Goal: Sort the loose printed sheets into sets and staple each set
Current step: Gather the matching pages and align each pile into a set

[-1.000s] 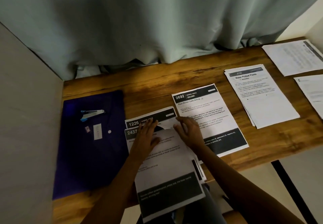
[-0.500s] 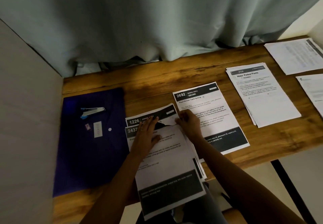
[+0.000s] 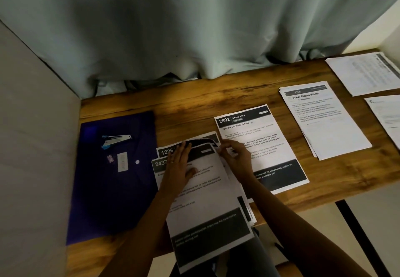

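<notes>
A loose pile of printed sheets [image 3: 207, 192] lies at the table's front edge, its top sheet headed 2437 and overhanging the edge. My left hand [image 3: 180, 169] lies flat on that top sheet, fingers straight. My right hand [image 3: 234, 155] pinches the upper right corners of the pile and curls them up. A sheet headed 1226 [image 3: 166, 151] pokes out beneath. To the right, partly under my right hand, lies the sheet headed 2692 [image 3: 257, 134]. The stapler [image 3: 115, 140] rests on a dark blue folder [image 3: 108, 190] at the left.
A "Water Potted Plants" set [image 3: 324, 123] lies right of centre. Two more white sheets sit at the far right: one sheet [image 3: 365, 73] at the back corner, another sheet [image 3: 387, 119] at the frame's edge. A small staple box [image 3: 122, 161] lies on the folder. A grey curtain [image 3: 194, 28] hangs behind.
My right hand has lifted and curled the pile's upper right corners higher. The left hand stays pressed flat on the top sheet.
</notes>
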{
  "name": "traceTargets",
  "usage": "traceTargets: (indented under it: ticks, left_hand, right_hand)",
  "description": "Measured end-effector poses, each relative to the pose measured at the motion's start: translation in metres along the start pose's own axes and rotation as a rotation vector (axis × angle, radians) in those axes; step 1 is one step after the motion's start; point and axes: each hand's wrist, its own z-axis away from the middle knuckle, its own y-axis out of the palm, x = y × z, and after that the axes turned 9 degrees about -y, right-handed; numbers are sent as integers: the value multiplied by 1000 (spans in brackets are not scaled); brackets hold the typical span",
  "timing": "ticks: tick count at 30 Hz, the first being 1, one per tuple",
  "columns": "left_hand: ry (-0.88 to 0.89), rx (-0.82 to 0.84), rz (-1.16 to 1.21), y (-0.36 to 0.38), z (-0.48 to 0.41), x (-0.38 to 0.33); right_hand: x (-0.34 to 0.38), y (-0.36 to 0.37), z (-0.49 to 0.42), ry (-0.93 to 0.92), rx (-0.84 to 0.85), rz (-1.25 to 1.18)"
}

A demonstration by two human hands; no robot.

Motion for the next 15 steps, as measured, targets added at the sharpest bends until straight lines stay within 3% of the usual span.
traceTargets:
  ticks: [9, 15]
  left_hand:
    - [88, -138, 61, 8, 2, 5]
    - [142, -188, 93, 14, 1, 7]
  right_hand:
    - [-4, 0, 21, 19, 227, -138]
    - [-2, -1, 18, 21, 221, -135]
